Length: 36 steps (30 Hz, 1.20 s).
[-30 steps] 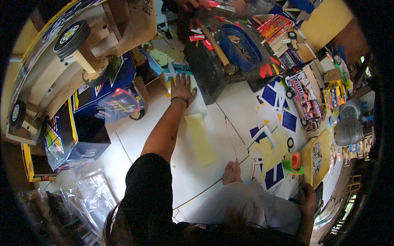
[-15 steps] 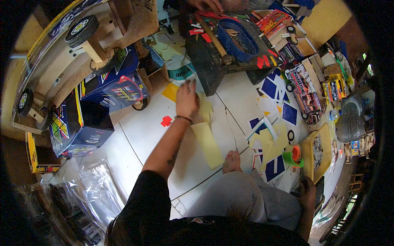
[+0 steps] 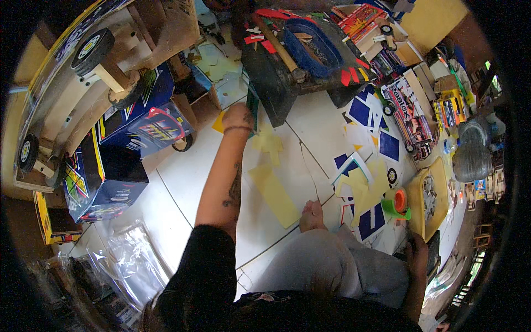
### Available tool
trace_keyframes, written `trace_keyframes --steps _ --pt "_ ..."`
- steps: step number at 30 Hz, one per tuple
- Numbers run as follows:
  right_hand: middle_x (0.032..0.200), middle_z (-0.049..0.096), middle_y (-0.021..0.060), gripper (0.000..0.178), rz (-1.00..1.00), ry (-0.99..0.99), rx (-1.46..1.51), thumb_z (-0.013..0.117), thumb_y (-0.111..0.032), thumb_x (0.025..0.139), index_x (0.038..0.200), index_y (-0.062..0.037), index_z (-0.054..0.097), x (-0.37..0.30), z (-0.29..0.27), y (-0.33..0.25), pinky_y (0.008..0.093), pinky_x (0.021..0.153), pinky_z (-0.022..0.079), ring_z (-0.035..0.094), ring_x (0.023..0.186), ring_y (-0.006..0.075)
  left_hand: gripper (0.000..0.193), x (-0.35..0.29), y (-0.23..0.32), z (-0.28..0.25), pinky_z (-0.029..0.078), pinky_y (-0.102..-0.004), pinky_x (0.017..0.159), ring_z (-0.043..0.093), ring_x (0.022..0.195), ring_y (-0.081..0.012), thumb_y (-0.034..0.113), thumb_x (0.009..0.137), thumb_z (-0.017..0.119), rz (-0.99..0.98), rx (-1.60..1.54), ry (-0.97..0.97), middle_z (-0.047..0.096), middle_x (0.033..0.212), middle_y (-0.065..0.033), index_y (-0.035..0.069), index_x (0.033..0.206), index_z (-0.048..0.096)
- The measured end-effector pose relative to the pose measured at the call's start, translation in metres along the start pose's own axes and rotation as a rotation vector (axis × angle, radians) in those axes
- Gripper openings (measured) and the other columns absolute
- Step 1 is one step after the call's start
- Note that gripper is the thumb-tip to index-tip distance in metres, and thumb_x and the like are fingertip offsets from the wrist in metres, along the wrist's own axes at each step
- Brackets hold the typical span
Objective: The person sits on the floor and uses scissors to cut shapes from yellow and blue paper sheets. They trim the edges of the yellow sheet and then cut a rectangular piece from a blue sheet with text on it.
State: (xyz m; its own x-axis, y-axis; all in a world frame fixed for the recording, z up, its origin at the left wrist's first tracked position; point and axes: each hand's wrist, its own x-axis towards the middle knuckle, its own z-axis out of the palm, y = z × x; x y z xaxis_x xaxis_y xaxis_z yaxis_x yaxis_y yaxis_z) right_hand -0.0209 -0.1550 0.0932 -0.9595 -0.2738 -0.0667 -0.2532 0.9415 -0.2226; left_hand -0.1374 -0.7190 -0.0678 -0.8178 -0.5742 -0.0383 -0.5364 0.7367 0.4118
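My left hand [image 3: 238, 117] reaches out over the white tiled floor [image 3: 182, 182] to the near side of a dark wooden block [image 3: 271, 83]. Its fingers are curled on a narrow green strip [image 3: 253, 105] that stands against the block. A small yellow cutout [image 3: 268, 143] and a long yellow paper strip [image 3: 275, 195] lie just beside my forearm. My right hand [image 3: 417, 252] is far down at the right, resting on the floor beside a dark flat thing [image 3: 435, 257]; its fingers are too small and dark to read. My bare foot [image 3: 312, 216] lies between the two.
Blue and yellow paper cutouts [image 3: 365, 182] are scattered at right, with an orange and green tape roll [image 3: 399, 202] and a yellow tray [image 3: 428, 199]. A blue printed box [image 3: 105, 171] and a wooden toy truck with wheels [image 3: 88, 72] stand at left. Clear plastic bags [image 3: 133, 260] lie lower left.
My left hand has moved from the yellow paper on the floor toward the dark block and now sits at the green strip. My right hand has stayed put.
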Motion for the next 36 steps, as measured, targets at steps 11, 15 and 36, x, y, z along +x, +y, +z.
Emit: trace_keyframes --steps 11,15,36 --pt "0.102 0.057 0.0215 0.041 0.151 -0.085 0.069 0.049 0.005 0.071 0.112 0.0034 0.049 0.000 -0.001 0.002 0.0359 0.085 0.041 0.055 0.096 0.0340 0.026 -0.039 -0.058 0.037 0.046 -0.0411 0.067 0.059 0.074 -0.0363 0.021 0.080 0.050 0.122 -0.269 0.175 0.061 0.074 -0.0213 0.001 0.070 0.062" --pt "0.099 0.057 0.0224 0.035 -0.007 -0.028 -0.002 0.050 -0.002 0.074 0.109 -0.0008 0.053 -0.001 0.003 0.003 0.0410 0.076 0.045 0.056 0.089 0.0382 0.024 -0.040 -0.085 0.039 0.046 -0.0423 0.067 0.058 0.077 -0.0383 0.022 0.079 0.051 0.010 -0.224 0.182 0.060 0.080 -0.0227 0.000 0.076 0.061" --pt "0.096 0.058 0.0152 0.030 -0.027 -0.018 0.276 0.056 -0.007 0.076 0.106 -0.0047 0.052 -0.030 0.006 0.065 0.0390 0.076 0.046 0.057 0.087 0.0322 0.056 -0.005 -0.076 0.098 0.024 -0.0467 0.102 0.025 0.128 -0.0264 0.047 0.088 0.034 0.241 0.481 -0.070 0.023 0.142 -0.0050 0.017 0.135 0.029"
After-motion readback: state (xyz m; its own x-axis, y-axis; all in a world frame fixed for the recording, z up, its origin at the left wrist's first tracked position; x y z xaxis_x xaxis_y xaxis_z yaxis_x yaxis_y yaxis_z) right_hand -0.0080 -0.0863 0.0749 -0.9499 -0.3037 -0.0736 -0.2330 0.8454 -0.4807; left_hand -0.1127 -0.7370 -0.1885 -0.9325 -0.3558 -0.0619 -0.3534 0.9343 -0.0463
